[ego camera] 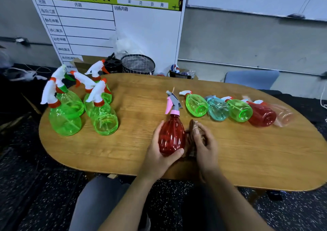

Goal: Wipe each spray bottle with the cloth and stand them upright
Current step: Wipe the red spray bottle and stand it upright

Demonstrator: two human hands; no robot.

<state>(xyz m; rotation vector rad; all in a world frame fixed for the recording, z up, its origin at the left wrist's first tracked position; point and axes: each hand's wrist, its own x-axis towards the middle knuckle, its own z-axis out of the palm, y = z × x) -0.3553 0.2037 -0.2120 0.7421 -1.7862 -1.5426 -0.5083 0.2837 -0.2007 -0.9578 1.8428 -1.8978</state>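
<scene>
Red translucent plastic spray bottle with a pink trigger and grey nozzle is the landmark: it is held upright over the near middle of the oval wooden desk. Left hand wraps round its lower body, fingers curled behind it and the thumb across the front near the base. Right hand sits just right of this bottle, fingers curled on a bunched brown cloth that is pressed against the bottle's right side.

Well to the left of the held bottle, a cluster of green translucent spray bottles with white-and-orange trigger heads stands upright on the desk. Beyond it and to its right, a row of bottles lies on its side, bases toward the camera: a green one nearest, then a pale blue one, another green one, a dark red one and a pale pink clear one, each touching or just beside its neighbour.

Far behind the held bottle, past the desk's edge, a grey round basket with a grid pattern sits before a white planning board with a green header
</scene>
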